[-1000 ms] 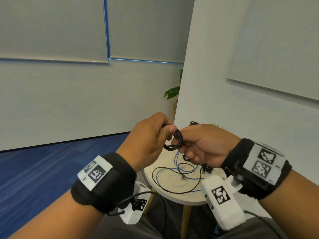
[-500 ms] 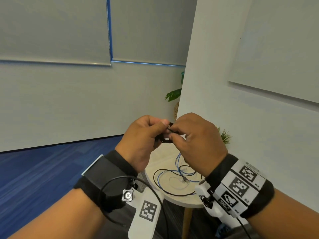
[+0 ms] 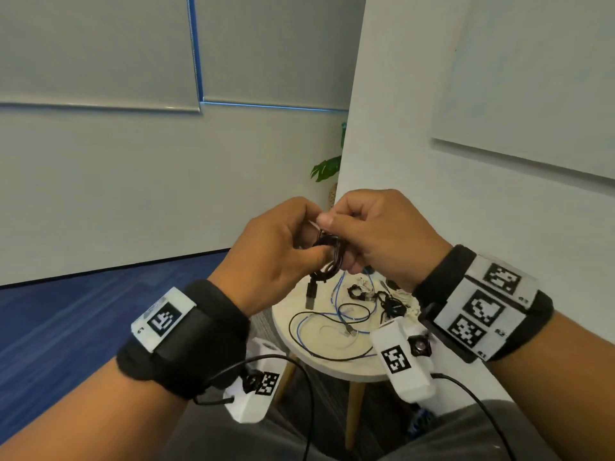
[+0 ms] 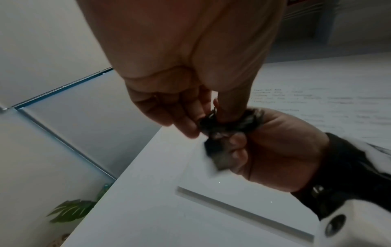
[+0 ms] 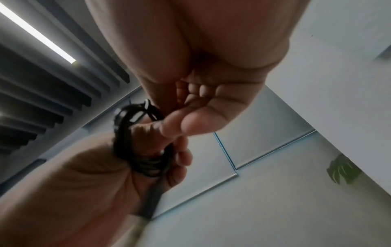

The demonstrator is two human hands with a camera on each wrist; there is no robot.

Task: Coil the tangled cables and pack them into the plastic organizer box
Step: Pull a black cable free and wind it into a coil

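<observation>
A small coiled black cable [image 3: 327, 256] is held in the air between both hands above a round light table [image 3: 283, 322]. My left hand [image 3: 283, 251] grips the coil, and its USB plug [image 3: 311, 294] hangs down below. My right hand [image 3: 372, 237] pinches the top of the same coil with thumb and fingers. In the left wrist view the coil [image 4: 228, 123] sits between both sets of fingers. In the right wrist view the loops [image 5: 139, 150] wrap over the left fingers. No organizer box is in view.
On the table lie a loose black cable [image 3: 332, 356], a blue cable [image 3: 339, 304], a small black coil [image 3: 356, 291] and a dark tangle [image 3: 392, 304]. A white wall [image 3: 432, 94] stands close behind the table, with a green plant [image 3: 327, 168] at its corner. Blue carpet [image 3: 66, 314] lies to the left.
Both hands have rolled and stayed together on the coil. The USB plug now hangs free below the left hand, and more of the table has come into view.
</observation>
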